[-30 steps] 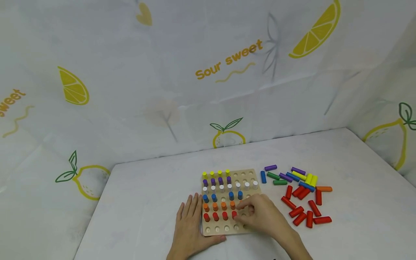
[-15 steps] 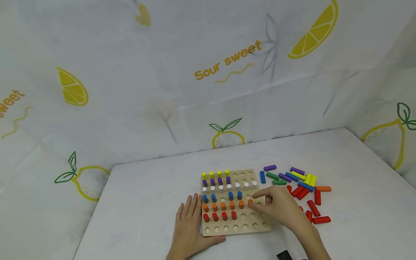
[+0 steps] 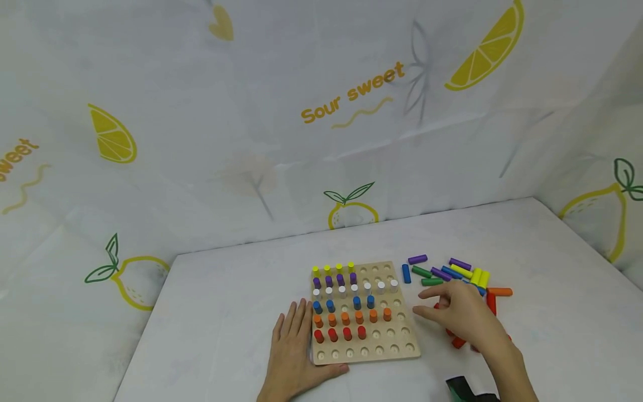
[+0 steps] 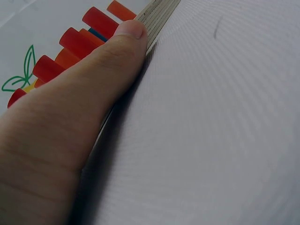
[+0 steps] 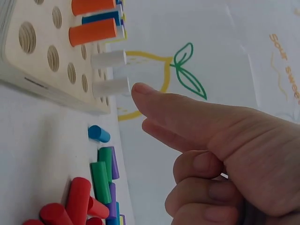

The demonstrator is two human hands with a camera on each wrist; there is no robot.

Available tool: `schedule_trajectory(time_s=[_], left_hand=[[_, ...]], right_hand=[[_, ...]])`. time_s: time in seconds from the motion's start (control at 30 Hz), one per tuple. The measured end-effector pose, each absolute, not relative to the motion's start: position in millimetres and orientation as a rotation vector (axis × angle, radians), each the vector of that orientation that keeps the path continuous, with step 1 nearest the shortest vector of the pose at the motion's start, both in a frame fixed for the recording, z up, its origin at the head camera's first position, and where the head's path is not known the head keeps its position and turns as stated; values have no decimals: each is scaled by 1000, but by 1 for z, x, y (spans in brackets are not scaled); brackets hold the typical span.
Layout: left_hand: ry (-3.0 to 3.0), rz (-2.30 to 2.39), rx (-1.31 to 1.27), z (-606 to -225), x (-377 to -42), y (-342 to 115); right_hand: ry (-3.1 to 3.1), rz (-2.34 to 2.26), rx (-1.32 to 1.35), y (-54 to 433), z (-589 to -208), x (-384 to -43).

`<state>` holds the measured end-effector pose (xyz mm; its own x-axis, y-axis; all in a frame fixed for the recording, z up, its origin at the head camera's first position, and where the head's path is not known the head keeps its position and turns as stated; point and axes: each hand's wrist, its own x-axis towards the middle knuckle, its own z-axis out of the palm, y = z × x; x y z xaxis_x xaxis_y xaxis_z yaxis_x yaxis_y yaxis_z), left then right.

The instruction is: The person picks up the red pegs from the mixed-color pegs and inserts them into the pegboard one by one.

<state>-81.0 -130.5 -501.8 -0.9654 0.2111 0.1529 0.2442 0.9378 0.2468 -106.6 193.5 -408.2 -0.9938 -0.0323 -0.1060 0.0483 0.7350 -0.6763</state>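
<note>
A wooden pegboard (image 3: 351,344) stands in the middle of the head view, with rows of yellow, purple, white, blue, orange and red pegs upright in its holes. My left hand (image 3: 291,357) lies along its left side, fingers straight and thumb against the near edge; the left wrist view shows that thumb (image 4: 117,61) touching the board's edge. Just right of the board hovers my right hand (image 3: 467,318), holding nothing. Its thumb and index finger stand apart, and the other fingers curl in, as the right wrist view shows. The rightmost orange peg (image 3: 387,314) stands in its hole.
Loose pegs lie right of the board: red pegs (image 3: 485,322) partly behind the right hand, plus green (image 3: 421,272), purple (image 3: 417,259), blue (image 3: 406,273), yellow (image 3: 484,279) and orange (image 3: 500,292) ones. A black strap-like item (image 3: 464,389) shows near the right wrist.
Two more orange pegs show upright in the orange row than were visible a second ago. My right hand has let go of the rightmost one and moved right, off the board. The left hand stays put.
</note>
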Motion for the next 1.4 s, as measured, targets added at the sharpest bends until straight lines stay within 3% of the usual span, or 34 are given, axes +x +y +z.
schedule_trajectory(time_s=[0.43, 1.4], left_hand=[[-2967, -401, -346, -502, -81, -130], [-2986, -429, -337, -503, -81, -130]], right_hand=[[2775, -1004, 198, 210, -417, -109], [2686, -920, 313, 219, -432, -115]])
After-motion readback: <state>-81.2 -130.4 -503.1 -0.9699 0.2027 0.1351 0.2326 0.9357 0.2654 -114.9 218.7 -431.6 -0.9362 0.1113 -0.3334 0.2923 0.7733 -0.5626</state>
